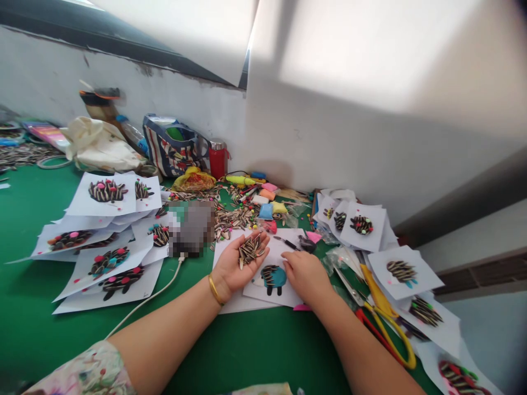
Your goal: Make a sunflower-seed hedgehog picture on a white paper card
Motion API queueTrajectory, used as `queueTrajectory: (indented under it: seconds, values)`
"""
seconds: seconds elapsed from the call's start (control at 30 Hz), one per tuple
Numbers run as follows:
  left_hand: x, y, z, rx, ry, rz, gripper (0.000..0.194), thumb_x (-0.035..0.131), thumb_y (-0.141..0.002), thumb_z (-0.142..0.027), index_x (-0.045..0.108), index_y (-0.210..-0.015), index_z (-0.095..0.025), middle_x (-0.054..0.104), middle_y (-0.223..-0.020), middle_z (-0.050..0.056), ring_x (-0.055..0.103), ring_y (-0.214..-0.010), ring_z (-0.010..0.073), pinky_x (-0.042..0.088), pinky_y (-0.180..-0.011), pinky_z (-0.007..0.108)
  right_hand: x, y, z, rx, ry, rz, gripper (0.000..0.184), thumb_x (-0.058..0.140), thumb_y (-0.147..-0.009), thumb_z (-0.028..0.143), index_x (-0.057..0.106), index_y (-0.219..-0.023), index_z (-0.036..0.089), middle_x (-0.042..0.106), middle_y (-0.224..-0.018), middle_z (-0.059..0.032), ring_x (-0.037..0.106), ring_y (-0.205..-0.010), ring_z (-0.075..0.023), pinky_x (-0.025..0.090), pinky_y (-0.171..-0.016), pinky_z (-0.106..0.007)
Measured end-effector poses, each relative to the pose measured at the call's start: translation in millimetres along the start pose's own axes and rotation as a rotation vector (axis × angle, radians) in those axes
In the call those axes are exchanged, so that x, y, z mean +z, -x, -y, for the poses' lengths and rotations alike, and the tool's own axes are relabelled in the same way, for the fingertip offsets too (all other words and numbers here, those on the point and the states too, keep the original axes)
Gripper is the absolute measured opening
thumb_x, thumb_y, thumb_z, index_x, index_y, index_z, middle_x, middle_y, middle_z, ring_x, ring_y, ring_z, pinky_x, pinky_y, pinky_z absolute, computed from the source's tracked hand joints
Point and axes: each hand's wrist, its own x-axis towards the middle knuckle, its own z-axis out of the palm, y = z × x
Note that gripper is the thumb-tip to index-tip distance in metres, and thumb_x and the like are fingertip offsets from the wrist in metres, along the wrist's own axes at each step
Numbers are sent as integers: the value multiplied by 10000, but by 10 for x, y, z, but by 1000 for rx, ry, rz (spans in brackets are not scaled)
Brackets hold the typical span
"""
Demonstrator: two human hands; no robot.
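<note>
My left hand (239, 262) is turned palm up and cupped, with a small heap of striped sunflower seeds (251, 248) lying in it; a gold bangle sits on that wrist. My right hand (303, 274) rests palm down, fingers curled, on a white paper sheet (284, 293) at the edge of a blue clay hedgehog shape (273, 277) partly covered with seeds. Its fingertips are hidden, so I cannot see whether they pinch a seed.
Finished seed hedgehog sheets (105, 192) lie stacked at left and at right (361, 225). Loose seeds (230, 214), coloured clay blocks (269, 200), a red flask (217, 158), a striped bag (175, 145), yellow-handled scissors (391, 323) and a white cable (156, 293) lie on the green table (33, 318).
</note>
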Motion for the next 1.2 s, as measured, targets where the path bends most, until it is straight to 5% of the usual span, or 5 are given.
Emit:
queueTrajectory:
  seconds: [0.2,0.37,0.6,0.97,1.2]
  values:
    - [29,53,65,-32,13,12,303,397,-960,-231,643,-1092,-113,699,-1115,149,637,-1133,257,542,-906,392,-118,80,176,-245,-161,-309,218,517,-921,182,654,-1090,201,675,-966,-69,571,-897,-218,405,-820,-362]
    - [65,116,171,-89,35,12,283,429,-948,-227,651,-1058,-91,706,-1063,155,639,-1128,249,539,-905,332,-137,141,405,-398,-223,-412,307,543,-906,156,602,-1204,198,665,-1089,-79,560,-982,-218,411,-876,-384]
    - [96,170,274,-146,9,34,288,439,-940,-238,667,-1022,-82,713,-1011,156,662,-1072,244,525,-935,333,-88,93,488,-320,-183,-371,229,552,-925,236,657,-1125,207,669,-930,-66,561,-910,-222,422,-809,-376]
    - [79,186,280,-191,56,79,319,413,-959,-234,666,-1032,-53,709,-1004,158,699,-872,159,548,-779,203,-86,33,515,-259,-260,-456,255,503,-927,167,659,-1128,190,673,-951,-83,577,-916,-224,449,-832,-378]
    - [61,125,178,-96,7,39,287,421,-954,-229,659,-1056,-104,705,-1077,156,684,-1010,241,553,-873,384,-190,14,161,-58,-447,-440,159,514,-913,207,670,-942,205,663,-950,-72,591,-921,-207,457,-843,-357]
